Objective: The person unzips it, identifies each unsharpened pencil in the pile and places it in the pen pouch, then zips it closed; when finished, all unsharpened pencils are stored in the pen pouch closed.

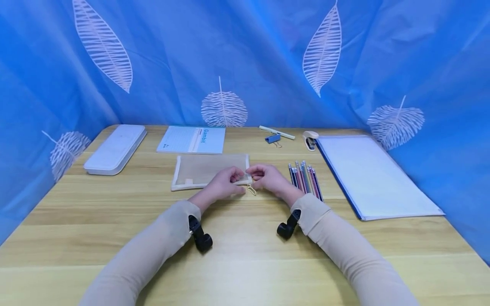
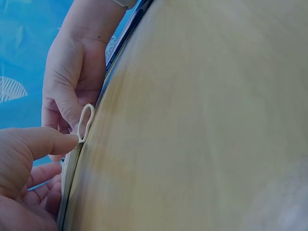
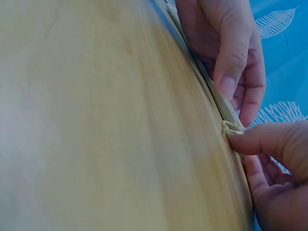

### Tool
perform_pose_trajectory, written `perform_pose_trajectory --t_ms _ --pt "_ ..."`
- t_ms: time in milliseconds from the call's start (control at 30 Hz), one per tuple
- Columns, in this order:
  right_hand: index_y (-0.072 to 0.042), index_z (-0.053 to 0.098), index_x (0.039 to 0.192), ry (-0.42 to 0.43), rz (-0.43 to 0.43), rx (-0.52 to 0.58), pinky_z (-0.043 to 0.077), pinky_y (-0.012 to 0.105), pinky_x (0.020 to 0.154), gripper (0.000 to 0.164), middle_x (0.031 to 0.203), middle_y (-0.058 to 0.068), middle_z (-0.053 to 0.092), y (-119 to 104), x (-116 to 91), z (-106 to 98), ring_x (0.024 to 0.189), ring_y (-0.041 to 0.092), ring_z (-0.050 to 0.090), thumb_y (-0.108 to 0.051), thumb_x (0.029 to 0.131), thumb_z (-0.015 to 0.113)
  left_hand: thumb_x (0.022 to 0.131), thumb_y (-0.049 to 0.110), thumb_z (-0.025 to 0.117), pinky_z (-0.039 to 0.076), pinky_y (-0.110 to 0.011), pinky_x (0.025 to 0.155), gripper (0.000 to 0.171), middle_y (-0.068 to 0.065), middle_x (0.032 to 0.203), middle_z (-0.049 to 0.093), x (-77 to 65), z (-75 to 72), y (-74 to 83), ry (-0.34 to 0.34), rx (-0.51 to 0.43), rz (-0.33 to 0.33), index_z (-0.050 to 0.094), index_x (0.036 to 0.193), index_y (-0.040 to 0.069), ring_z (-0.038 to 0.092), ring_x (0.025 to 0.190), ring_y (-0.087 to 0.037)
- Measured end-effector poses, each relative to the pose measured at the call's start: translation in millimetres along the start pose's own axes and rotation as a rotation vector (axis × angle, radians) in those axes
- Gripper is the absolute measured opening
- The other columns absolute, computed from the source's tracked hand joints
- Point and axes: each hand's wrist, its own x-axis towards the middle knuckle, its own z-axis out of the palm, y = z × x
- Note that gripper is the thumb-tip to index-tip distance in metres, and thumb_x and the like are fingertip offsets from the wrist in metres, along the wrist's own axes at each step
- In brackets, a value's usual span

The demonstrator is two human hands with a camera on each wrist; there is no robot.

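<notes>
A flat, see-through beige zip pouch (image 1: 210,166) with pale edging lies on the table. My left hand (image 1: 223,182) is at its near right edge, thumb on the near side and fingers curled over the pouch. My right hand (image 1: 269,180) is at the pouch's right corner, pinching the zipper's end by the pull. From that corner a cream loop-shaped zipper pull (image 1: 251,190) hangs toward me; in the right wrist view the right thumb touches this loop (image 3: 232,128). The fingertips behind the pouch edge are partly hidden.
Several pencils (image 1: 305,178) lie right of my right hand. A white sheet folder (image 1: 377,174) with a blue spine is farther right. Behind are a notebook (image 1: 191,139), a blue binder clip (image 1: 272,138), a pen (image 1: 277,132) and a stapler (image 1: 310,140). A white case (image 1: 115,148) stands left.
</notes>
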Motion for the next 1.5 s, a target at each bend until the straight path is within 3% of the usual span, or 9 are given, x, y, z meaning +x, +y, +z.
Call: perform_pose_trajectory --t_ms 300,467,600,933,1233,1500 --pt "0.000 0.062 0.114 0.087 -0.065 -0.048 0.046 0.024 0.081 0.041 0.111 0.016 0.062 -5.9 -6.4 7.5 0.094 0.019 0.055 0.002 0.074 0.071 0.077 0.011 0.072 0.042 -0.030 0.080 0.027 -0.006 0.093 0.058 3.0 -5.2 -5.6 0.004 -0.057 0.026 0.061 0.101 0.007 0.052 0.087 -0.019" --pt "-0.004 0.070 0.101 0.147 -0.068 -0.097 0.045 0.029 0.084 0.025 0.105 0.009 0.065 -4.0 -6.6 12.7 0.094 0.018 0.056 -0.009 0.077 0.073 0.083 0.019 0.069 0.042 -0.028 0.075 0.019 -0.005 0.089 0.058 2.8 -6.4 -8.1 0.011 -0.080 0.016 0.061 0.095 0.007 0.051 0.084 -0.018" --pt "-0.006 0.072 0.093 0.202 -0.045 -0.108 0.042 0.033 0.086 0.015 0.100 0.007 0.065 -0.9 -8.1 17.1 0.095 0.019 0.055 -0.011 0.079 0.072 0.081 0.021 0.071 0.042 -0.026 0.072 0.019 -0.003 0.086 0.059 2.6 -1.7 -9.0 0.027 -0.069 0.001 0.062 0.093 0.009 0.051 0.081 -0.017" --pt "-0.004 0.071 0.089 0.263 -0.023 -0.052 0.040 0.034 0.087 0.014 0.098 0.007 0.065 -2.9 -6.9 22.1 0.095 0.020 0.054 -0.013 0.077 0.072 0.083 0.017 0.069 0.042 -0.030 0.074 0.009 -0.002 0.087 0.063 6.5 2.0 -10.3 0.141 -0.012 0.005 0.067 0.090 0.011 0.052 0.081 -0.017" --pt "-0.001 0.069 0.091 0.271 0.021 -0.009 0.038 0.035 0.088 0.015 0.104 0.010 0.064 -7.5 -10.2 23.8 0.097 0.022 0.053 -0.009 0.078 0.070 0.085 0.014 0.066 0.041 -0.032 0.084 0.013 -0.005 0.100 0.068 6.6 -2.5 -7.0 0.179 -0.199 -0.111 0.071 0.096 0.009 0.055 0.097 -0.020" --pt "-0.003 0.071 0.092 0.293 0.044 -0.025 0.037 0.038 0.092 0.016 0.104 0.010 0.066 -7.6 -9.6 21.9 0.099 0.023 0.054 -0.009 0.077 0.068 0.082 0.009 0.069 0.045 -0.021 0.064 0.015 -0.008 0.100 0.067 7.4 -11.4 -8.5 0.186 -0.274 -0.178 0.070 0.097 0.006 0.054 0.086 -0.018"
